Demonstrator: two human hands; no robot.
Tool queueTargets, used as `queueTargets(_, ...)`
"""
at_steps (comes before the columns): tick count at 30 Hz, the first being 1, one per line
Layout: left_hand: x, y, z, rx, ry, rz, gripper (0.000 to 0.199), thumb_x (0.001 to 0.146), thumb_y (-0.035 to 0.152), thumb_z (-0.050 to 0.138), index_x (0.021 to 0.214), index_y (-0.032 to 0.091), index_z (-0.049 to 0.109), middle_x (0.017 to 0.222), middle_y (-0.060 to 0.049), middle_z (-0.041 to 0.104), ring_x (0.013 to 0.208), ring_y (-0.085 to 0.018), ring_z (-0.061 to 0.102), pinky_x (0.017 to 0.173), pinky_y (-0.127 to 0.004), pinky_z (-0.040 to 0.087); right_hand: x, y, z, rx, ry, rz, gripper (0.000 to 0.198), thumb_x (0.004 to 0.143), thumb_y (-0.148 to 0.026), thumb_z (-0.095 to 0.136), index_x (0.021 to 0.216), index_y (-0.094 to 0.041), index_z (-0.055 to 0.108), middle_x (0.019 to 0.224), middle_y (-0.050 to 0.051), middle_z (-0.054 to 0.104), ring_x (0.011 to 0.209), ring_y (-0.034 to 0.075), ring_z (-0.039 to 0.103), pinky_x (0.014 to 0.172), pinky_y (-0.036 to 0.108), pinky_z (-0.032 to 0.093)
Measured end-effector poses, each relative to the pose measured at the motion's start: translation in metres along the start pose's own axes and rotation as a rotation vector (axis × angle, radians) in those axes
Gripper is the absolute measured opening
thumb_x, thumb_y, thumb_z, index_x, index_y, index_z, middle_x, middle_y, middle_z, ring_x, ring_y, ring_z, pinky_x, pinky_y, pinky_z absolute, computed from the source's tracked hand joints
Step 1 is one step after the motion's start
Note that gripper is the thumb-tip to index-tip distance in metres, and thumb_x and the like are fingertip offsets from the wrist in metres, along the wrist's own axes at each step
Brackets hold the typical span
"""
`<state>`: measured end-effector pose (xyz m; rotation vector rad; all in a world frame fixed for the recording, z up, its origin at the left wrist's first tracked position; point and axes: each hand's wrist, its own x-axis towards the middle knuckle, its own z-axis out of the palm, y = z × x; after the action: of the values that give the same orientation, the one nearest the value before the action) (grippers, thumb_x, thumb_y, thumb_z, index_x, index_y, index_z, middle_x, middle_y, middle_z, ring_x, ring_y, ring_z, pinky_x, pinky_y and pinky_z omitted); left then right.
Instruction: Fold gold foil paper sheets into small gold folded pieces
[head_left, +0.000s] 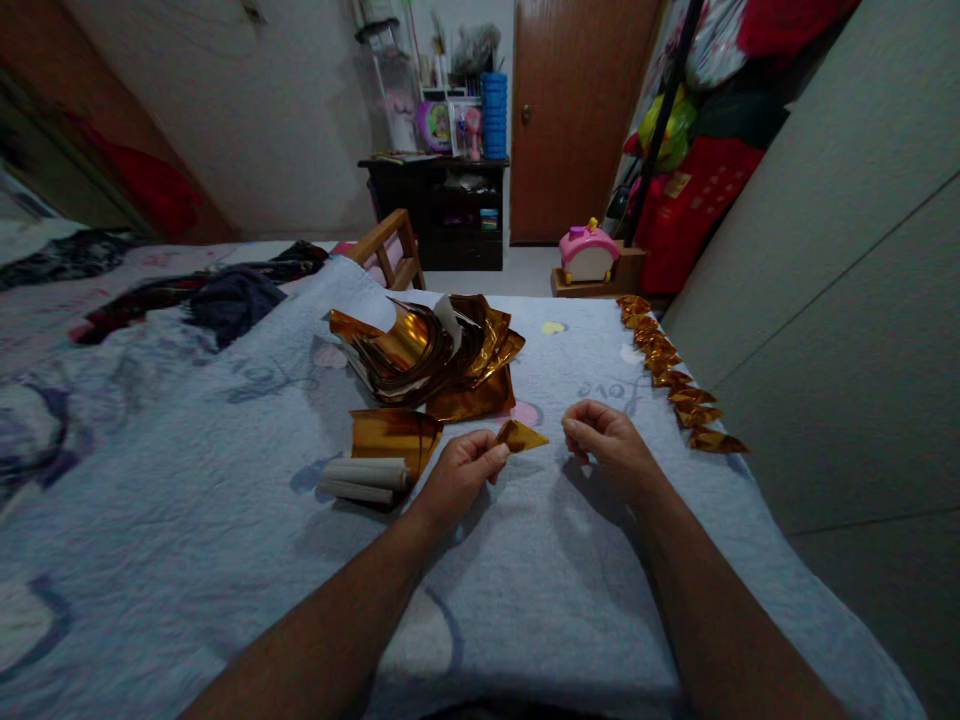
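Observation:
My left hand (466, 468) pinches a folded piece of gold foil paper (524, 437) between thumb and fingers, its pointed end turned right. Facing that point, a small gap away, my right hand (606, 436) has thumb and fingertips pressed together; whether anything small is between them I cannot make out. Beside my left hand lie gold foil sheets (390, 436) and a rolled grey paper (365, 472). Behind them is a larger curled stack of gold foil paper (420, 350). Several folded gold foil pieces (694, 413) form a row along the right edge.
A pale blue patterned cloth (525, 600) covers the surface under my hands. On the left lie dark clothes (232, 300). A wooden chair (401, 250) stands at the far edge, with a pink toy (589, 255) beyond. A grey panel (847, 300) borders the right side.

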<state>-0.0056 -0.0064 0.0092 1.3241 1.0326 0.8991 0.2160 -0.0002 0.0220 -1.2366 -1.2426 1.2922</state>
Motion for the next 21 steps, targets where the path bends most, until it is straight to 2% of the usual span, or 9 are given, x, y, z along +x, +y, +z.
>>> queueTargets(2, 0.0, 0.001, 0.001, 0.002, 0.007, -0.006, 0.031, 0.084, 0.037, 0.062, 0.063, 0.018, 0.049, 0.061, 0.003, 0.044, 0.057, -0.01, 0.036, 0.055, -0.025, 0.028, -0.002, 0.001, 0.008, 0.02, -0.076, -0.053, 0.028, 0.072, -0.035, 0.076, 0.092, -0.022, 0.061, 0.081, -0.001, 0.061, 0.067, 0.013, 0.054, 0.055, 0.024, 0.042)
queueTargets(4, 0.0, 0.003, 0.003, -0.004, 0.013, -0.01, 0.031, 0.083, 0.036, 0.062, 0.062, 0.018, 0.049, 0.06, 0.004, 0.043, 0.056, -0.01, 0.035, 0.055, -0.024, 0.028, -0.004, 0.003, 0.017, 0.009, -0.141, -0.129, 0.031, 0.072, -0.029, 0.076, 0.098, -0.024, 0.06, 0.089, -0.001, 0.061, 0.08, 0.015, 0.057, 0.065, 0.025, 0.046)
queueTargets(8, 0.0, 0.005, 0.005, -0.035, 0.016, -0.028, 0.029, 0.083, 0.036, 0.063, 0.063, 0.017, 0.051, 0.06, 0.003, 0.046, 0.055, -0.009, 0.037, 0.053, -0.023, 0.029, -0.006, 0.01, 0.03, -0.074, -0.192, -0.163, 0.016, 0.078, -0.028, 0.068, 0.091, -0.023, 0.06, 0.086, -0.002, 0.06, 0.073, 0.014, 0.054, 0.067, 0.027, 0.043)
queueTargets(10, 0.001, 0.005, 0.006, -0.085, 0.03, -0.03, 0.019, 0.083, 0.035, 0.065, 0.08, 0.016, 0.06, 0.065, 0.003, 0.052, 0.055, -0.009, 0.041, 0.053, -0.022, 0.032, -0.006, 0.012, 0.031, -0.096, -0.18, -0.152, 0.012, 0.08, -0.03, 0.065, 0.087, -0.022, 0.06, 0.082, -0.002, 0.06, 0.069, 0.014, 0.052, 0.065, 0.028, 0.041)
queueTargets(11, 0.001, 0.004, 0.006, -0.118, 0.04, -0.023, 0.021, 0.083, 0.035, 0.067, 0.094, 0.017, 0.063, 0.07, 0.003, 0.056, 0.056, -0.009, 0.044, 0.054, -0.021, 0.034, -0.005, 0.013, 0.031, -0.1, -0.169, -0.148, 0.012, 0.08, -0.03, 0.065, 0.086, -0.022, 0.059, 0.081, -0.002, 0.06, 0.069, 0.014, 0.052, 0.065, 0.028, 0.041)
queueTargets(13, 0.002, 0.002, 0.006, -0.175, 0.061, 0.0, 0.041, 0.081, 0.033, 0.071, 0.119, 0.022, 0.058, 0.082, 0.002, 0.062, 0.062, -0.01, 0.051, 0.056, -0.021, 0.039, -0.004, 0.013, 0.03, -0.099, -0.145, -0.149, 0.012, 0.08, -0.03, 0.065, 0.086, -0.022, 0.059, 0.081, -0.001, 0.06, 0.071, 0.014, 0.053, 0.066, 0.028, 0.041)
queueTargets(16, 0.003, -0.001, 0.005, -0.184, 0.055, 0.051, 0.053, 0.076, 0.026, 0.077, 0.125, 0.024, 0.058, 0.105, -0.003, 0.067, 0.085, -0.014, 0.063, 0.07, -0.022, 0.048, -0.004, 0.013, 0.03, -0.086, -0.131, -0.153, 0.015, 0.078, -0.028, 0.067, 0.089, -0.022, 0.06, 0.086, 0.0, 0.062, 0.077, 0.015, 0.056, 0.07, 0.029, 0.043)
queueTargets(19, 0.003, -0.002, 0.004, -0.129, 0.044, 0.091, 0.043, 0.076, 0.022, 0.076, 0.118, 0.021, 0.066, 0.121, -0.008, 0.068, 0.107, -0.02, 0.064, 0.091, -0.029, 0.05, -0.004, 0.015, 0.03, -0.091, -0.131, -0.14, 0.017, 0.079, -0.029, 0.068, 0.093, -0.021, 0.06, 0.088, 0.0, 0.062, 0.077, 0.015, 0.057, 0.069, 0.028, 0.043)
queueTargets(21, 0.003, -0.001, 0.004, -0.069, 0.059, 0.102, 0.038, 0.08, 0.023, 0.073, 0.117, 0.02, 0.068, 0.124, -0.009, 0.069, 0.11, -0.022, 0.064, 0.096, -0.032, 0.05, -0.005, 0.015, 0.03, -0.106, -0.131, -0.138, 0.018, 0.081, -0.031, 0.068, 0.094, -0.021, 0.06, 0.087, 0.0, 0.062, 0.076, 0.014, 0.056, 0.067, 0.028, 0.043)
